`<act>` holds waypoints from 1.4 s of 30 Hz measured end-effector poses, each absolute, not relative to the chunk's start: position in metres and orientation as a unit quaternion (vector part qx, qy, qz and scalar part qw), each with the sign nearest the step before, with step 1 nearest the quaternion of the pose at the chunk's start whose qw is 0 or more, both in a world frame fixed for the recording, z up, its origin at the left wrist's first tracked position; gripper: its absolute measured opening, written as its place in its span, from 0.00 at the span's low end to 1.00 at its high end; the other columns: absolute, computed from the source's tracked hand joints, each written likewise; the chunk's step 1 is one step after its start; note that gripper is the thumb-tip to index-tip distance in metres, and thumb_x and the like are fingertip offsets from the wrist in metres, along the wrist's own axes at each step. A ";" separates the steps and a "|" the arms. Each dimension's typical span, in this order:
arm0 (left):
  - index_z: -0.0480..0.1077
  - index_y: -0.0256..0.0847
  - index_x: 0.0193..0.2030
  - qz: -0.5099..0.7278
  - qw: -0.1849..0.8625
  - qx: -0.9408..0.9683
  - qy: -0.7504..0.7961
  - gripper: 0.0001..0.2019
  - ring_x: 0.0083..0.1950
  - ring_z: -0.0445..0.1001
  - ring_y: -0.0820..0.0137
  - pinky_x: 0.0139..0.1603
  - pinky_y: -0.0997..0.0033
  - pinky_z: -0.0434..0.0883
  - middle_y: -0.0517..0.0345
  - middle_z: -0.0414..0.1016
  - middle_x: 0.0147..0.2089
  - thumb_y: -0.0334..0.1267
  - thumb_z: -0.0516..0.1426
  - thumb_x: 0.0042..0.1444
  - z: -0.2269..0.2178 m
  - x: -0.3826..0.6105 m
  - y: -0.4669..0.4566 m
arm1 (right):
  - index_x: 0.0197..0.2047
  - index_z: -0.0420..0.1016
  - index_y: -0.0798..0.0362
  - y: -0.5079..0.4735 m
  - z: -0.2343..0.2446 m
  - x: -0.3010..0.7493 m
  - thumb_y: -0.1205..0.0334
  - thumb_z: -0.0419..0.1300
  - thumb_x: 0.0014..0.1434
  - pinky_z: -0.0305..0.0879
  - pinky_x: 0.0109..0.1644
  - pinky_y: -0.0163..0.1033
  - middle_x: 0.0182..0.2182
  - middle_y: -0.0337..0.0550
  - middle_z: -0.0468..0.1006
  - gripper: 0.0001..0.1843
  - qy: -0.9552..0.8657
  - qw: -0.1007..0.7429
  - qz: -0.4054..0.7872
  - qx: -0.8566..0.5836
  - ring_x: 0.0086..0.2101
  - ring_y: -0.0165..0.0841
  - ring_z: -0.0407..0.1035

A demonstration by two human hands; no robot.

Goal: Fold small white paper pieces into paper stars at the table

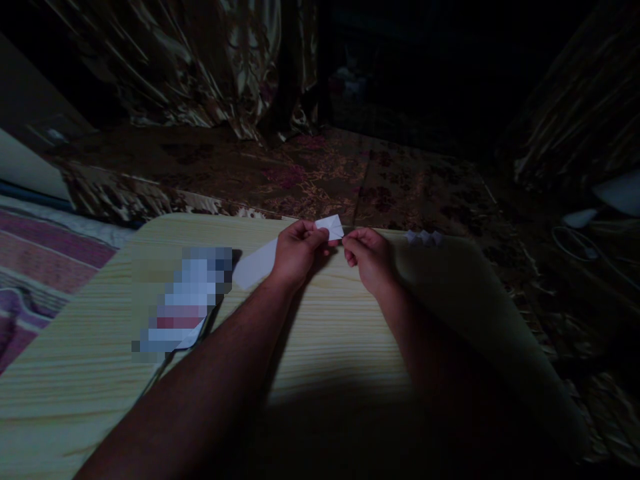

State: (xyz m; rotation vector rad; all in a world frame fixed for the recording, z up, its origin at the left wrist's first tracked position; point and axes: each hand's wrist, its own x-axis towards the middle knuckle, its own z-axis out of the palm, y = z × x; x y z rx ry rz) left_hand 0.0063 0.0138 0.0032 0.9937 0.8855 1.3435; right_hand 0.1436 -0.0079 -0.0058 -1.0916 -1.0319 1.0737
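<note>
A small folded piece of white paper [331, 227] is pinched between both hands near the far edge of a light wooden table [325, 333]. My left hand [298, 252] is closed on its left side, and my right hand [369, 259] is closed on its right corner. A white paper strip [255, 265] lies flat on the table just left of my left hand. Three small folded white paper pieces [424, 237] sit in a row to the right of my right hand, at the table's far edge.
A blurred-out flat object [187, 300] lies on the table's left half. A patterned dark rug [320, 177] and shiny curtains [200, 60] lie beyond the table. A striped mat [35, 267] is at the left, and cables [585, 247] are at the right. The room is dim.
</note>
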 end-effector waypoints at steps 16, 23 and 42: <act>0.66 0.39 0.30 0.580 0.541 0.461 0.399 0.13 0.21 0.64 0.78 0.24 0.77 0.61 0.64 0.69 0.23 0.41 0.66 0.45 0.000 0.006 0.015 | 0.36 0.66 0.52 -0.010 -0.002 0.141 0.58 0.67 0.47 0.58 0.20 0.29 0.26 0.36 0.77 0.16 -0.444 0.610 0.463 -0.466 0.24 0.27 0.71; 0.68 0.38 0.33 0.550 0.536 0.495 0.406 0.12 0.23 0.69 0.75 0.24 0.76 0.64 0.59 0.75 0.26 0.38 0.65 0.44 -0.004 0.006 0.014 | 0.34 0.67 0.53 -0.010 -0.001 0.141 0.60 0.65 0.48 0.60 0.22 0.30 0.26 0.38 0.78 0.12 -0.459 0.604 0.455 -0.466 0.25 0.28 0.72; 0.73 0.35 0.29 0.512 0.551 0.529 0.392 0.13 0.27 0.70 0.74 0.28 0.75 0.66 0.58 0.76 0.29 0.38 0.68 0.38 0.000 0.007 0.012 | 0.31 0.69 0.51 -0.010 -0.001 0.138 0.63 0.63 0.49 0.61 0.24 0.31 0.22 0.33 0.73 0.06 -0.481 0.619 0.387 -0.484 0.23 0.26 0.67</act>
